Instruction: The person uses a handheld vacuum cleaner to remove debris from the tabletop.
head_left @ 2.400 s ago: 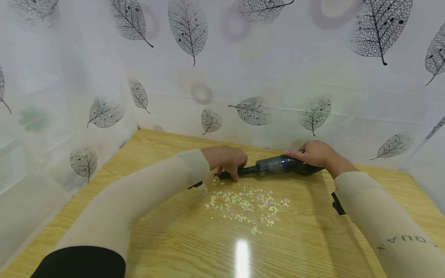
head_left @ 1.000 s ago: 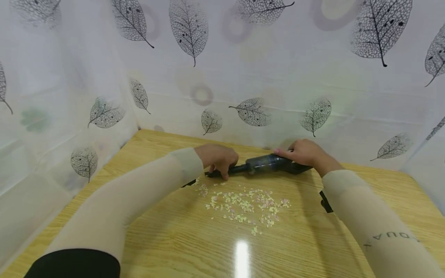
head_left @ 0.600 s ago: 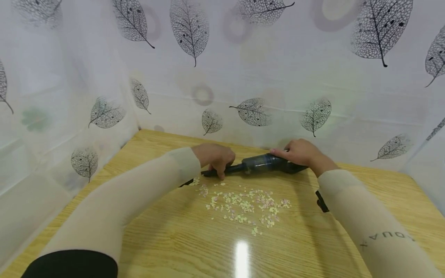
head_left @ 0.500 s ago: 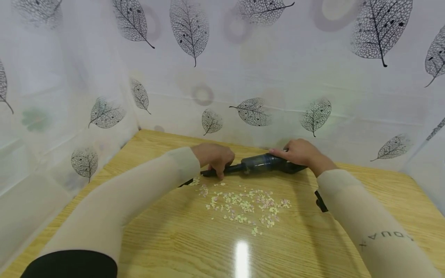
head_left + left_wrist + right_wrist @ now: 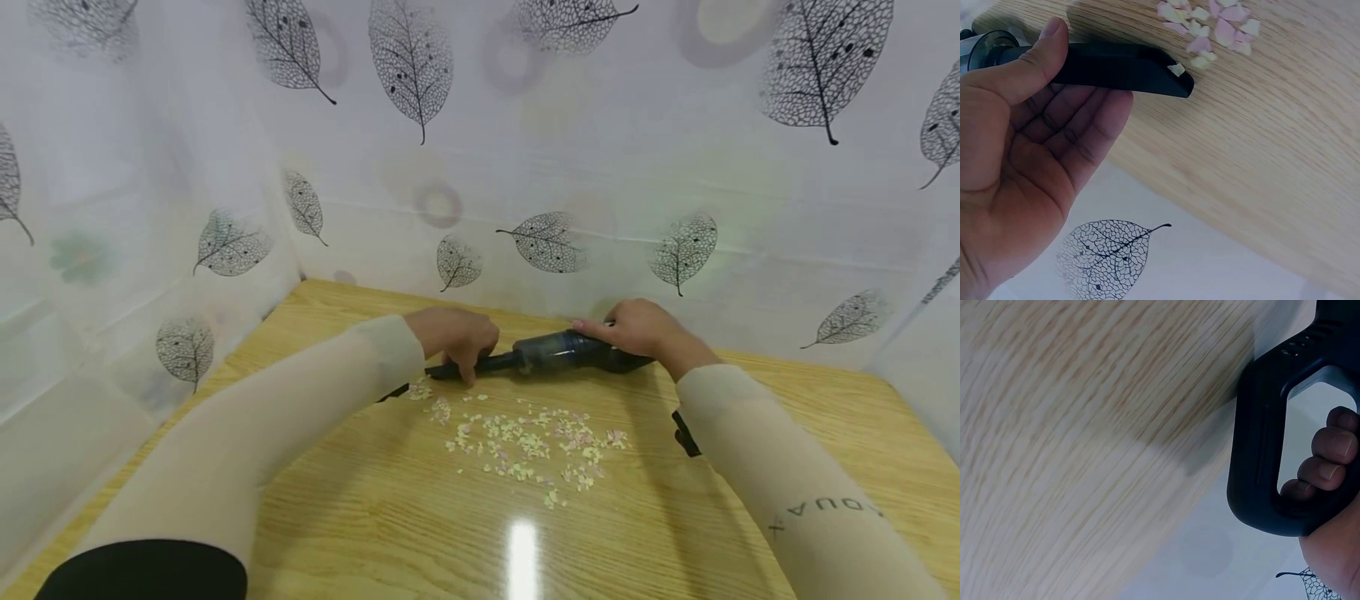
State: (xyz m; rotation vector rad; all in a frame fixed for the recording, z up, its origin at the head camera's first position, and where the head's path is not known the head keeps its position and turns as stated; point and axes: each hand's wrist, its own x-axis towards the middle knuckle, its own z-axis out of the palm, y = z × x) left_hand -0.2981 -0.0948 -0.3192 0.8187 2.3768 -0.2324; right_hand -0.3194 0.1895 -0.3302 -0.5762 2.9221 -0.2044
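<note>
A dark handheld vacuum cleaner (image 5: 555,352) with a see-through dust cup lies almost level, close over the back of the table, its nozzle pointing left. My right hand (image 5: 637,327) grips its loop handle (image 5: 1250,450); in the right wrist view the fingers curl through the loop. Near the front end, my left hand (image 5: 459,335) pinches the slim crevice nozzle (image 5: 1122,67) between thumb and fingers. One pale paper scrap (image 5: 1176,69) shows at the nozzle's slanted mouth. Small yellow and pink paper scraps (image 5: 525,442) are scattered in front of the vacuum, with a few right by the nozzle tip.
The wood-grain table (image 5: 420,533) meets a white curtain (image 5: 600,150) printed with leaves, behind and at the left. Bright light reflects off the tabletop near the front. A dark wrist strap piece (image 5: 686,433) hangs under the right sleeve.
Both hands have slid the vacuum cleaner leftward along the back of the table. The nozzle tip has moved past the scraps at the left end, and the grips are the same.
</note>
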